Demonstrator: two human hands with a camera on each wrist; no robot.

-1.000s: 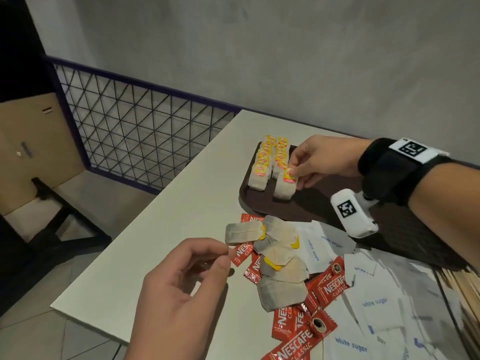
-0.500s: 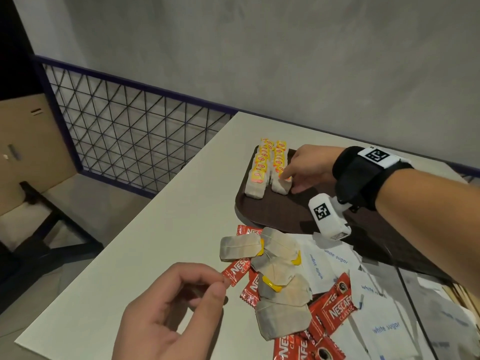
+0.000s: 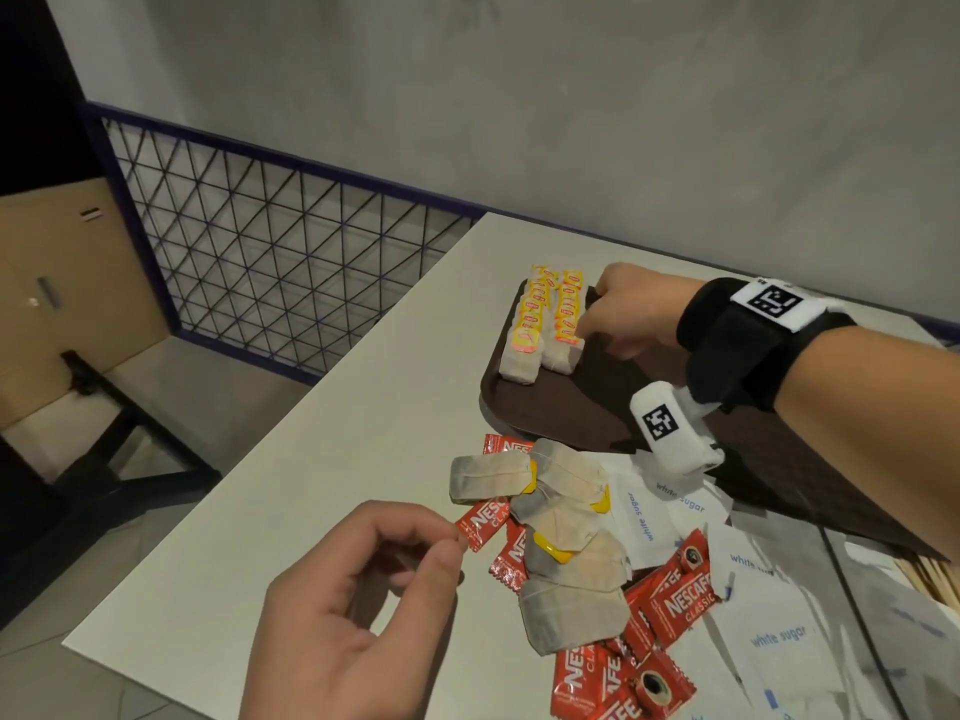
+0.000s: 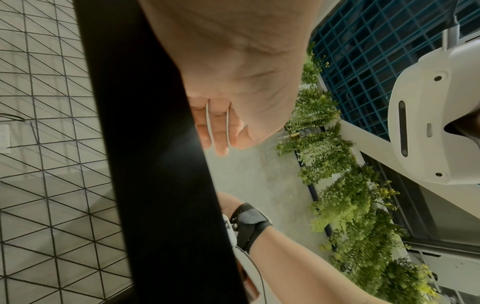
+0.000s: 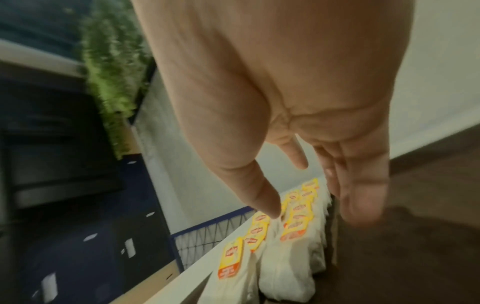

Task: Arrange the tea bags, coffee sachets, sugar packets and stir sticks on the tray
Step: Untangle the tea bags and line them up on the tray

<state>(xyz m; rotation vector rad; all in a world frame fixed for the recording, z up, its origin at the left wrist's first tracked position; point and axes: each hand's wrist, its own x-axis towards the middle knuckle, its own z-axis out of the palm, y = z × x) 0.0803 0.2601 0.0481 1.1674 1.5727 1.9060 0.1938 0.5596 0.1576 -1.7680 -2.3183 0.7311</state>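
Grey wall and a wire-mesh railing (image 3: 270, 283) back a white tabletop (image 3: 363, 418). Brown tray (image 3: 582, 407) sits at the far side, two rows of yellow-tagged tea bags (image 3: 540, 330) lined up on its left end. Right hand (image 3: 631, 314) is over the tray, fingers (image 5: 361, 197) pointing down and loosely spread, tips at the right-hand row; holding nothing as far as the wrist view shows (blurry). Left hand (image 3: 343, 615) hovers above the near tabletop, thumb and forefinger curled toward each other, tips almost meeting, nothing visible between them. Just right of it lies a loose pile: more tea bags (image 3: 566, 553), red coffee sachets (image 3: 675, 605), white sugar packets (image 3: 774, 641), all off the tray. Stir sticks (image 3: 935, 579) are at the far right edge, partly cut off.
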